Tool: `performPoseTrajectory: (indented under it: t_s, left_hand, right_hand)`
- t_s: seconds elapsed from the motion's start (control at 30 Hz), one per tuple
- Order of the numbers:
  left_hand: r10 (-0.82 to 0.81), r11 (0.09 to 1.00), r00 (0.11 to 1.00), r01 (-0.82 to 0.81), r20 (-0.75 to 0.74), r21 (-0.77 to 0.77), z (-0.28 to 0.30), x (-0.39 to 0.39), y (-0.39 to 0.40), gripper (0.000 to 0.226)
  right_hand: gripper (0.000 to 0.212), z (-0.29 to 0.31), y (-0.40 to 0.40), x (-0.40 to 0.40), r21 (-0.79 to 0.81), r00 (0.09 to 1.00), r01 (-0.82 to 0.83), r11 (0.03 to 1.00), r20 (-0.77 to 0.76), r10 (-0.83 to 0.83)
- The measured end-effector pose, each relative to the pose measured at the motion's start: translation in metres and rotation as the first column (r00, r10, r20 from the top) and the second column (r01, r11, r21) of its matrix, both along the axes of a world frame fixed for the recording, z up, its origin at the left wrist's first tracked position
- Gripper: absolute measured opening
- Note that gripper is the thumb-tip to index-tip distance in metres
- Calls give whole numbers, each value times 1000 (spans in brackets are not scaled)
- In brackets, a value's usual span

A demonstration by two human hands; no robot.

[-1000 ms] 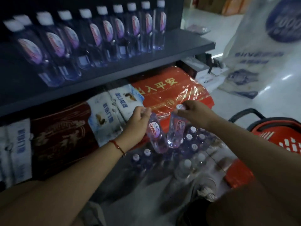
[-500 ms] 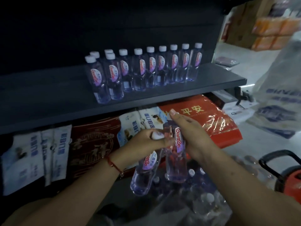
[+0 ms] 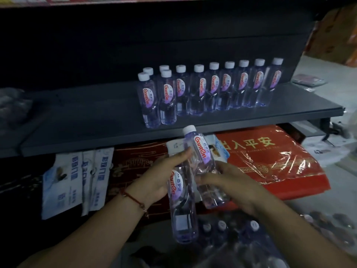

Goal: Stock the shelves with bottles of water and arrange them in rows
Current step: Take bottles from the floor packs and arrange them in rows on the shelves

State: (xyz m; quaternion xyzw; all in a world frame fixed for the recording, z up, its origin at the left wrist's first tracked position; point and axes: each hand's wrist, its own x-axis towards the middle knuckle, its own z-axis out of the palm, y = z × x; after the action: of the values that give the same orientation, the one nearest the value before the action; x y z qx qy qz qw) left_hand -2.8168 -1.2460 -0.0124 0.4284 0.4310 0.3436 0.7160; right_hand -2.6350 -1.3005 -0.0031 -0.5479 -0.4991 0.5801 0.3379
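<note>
Fingers of our left hand [image 3: 154, 182] and right hand [image 3: 229, 182] each grip a slick, full-looking bottle [image 3: 181, 206] mid-body.

A single head-worn wide-angle view looks forward and down, close over both forearms, facing the dark metal shelf [image 3: 96, 120] with its row of clear plastic water bottles [image 3: 210, 89].
</note>
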Motion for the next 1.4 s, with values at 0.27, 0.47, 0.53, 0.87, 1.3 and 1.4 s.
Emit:
performPoseTrajectory:
  t_s: [0.27,0.47,0.53,0.87,1.3,1.4]
  left_hand:
    - [390,914,898,-350,203,-204,30,-31,18,38]
    - [313,947,943,-319,111,34,19,-20,8,39]
    - [232,961,972,-233,30,148,8,-16,4,67]
    - [227,928,957,-156,-182,338,-13,-18,7,56]
    - [442,794,893,-346,-85,499,8,-35,58,50]
    - [438,782,894,-327,-95,531,8,-35,62,54]
  right_hand:
    - [41,-3,-8,-27,-323,892,-34,946,-436,-117]
    - [71,-15,-11,-35,-407,764,15,913,-585,-273]
    - [48,-9,-9,-31,-391,715,46,919,-630,-304]
    - [49,0,32,-13,-92,926,210,973,-300,-228]
    - [39,26,184,-21,310,938,342,887,-61,-340]
    - [33,23,203,-26,351,942,320,880,-22,-334]
